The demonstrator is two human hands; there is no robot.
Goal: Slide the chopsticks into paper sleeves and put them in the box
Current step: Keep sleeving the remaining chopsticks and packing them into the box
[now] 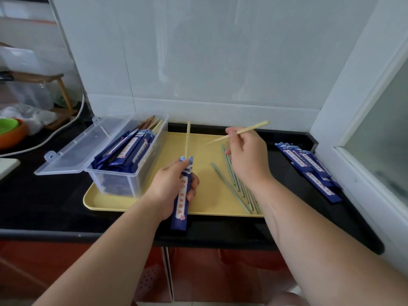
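The glossy black table (55,202) carried a flat yellow plastic tray (88,203) at centre. A loose pile of dark-blue printed paper sleeves (313,168) lay to its right, and a white cable (55,134) and an orange bowl (13,138) to its left.

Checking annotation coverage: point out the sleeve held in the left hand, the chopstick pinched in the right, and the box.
held sleeve (182,198): head view, on its white label strip.
pinched chopstick (254,127): head view, on the shaft towards the thick end.
box (114,184): head view, on its clear front wall.
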